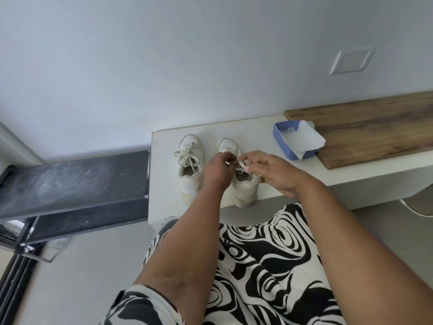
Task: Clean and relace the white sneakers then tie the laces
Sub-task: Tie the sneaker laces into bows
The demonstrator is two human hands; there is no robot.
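Note:
Two white sneakers stand side by side on a white counter, toes toward the wall. The left sneaker is laced, with a tied bow lying loose over its tongue. Over the right sneaker, my left hand pinches one strand of its white lace. My right hand pinches the other strand just beside it. Both hands meet above the shoe's tongue and hide most of its lacing.
A blue tray holding crumpled white paper sits at the right on the counter, against a wooden board. A dark, dusty rack stands at the left. My black-and-white patterned dress fills the foreground.

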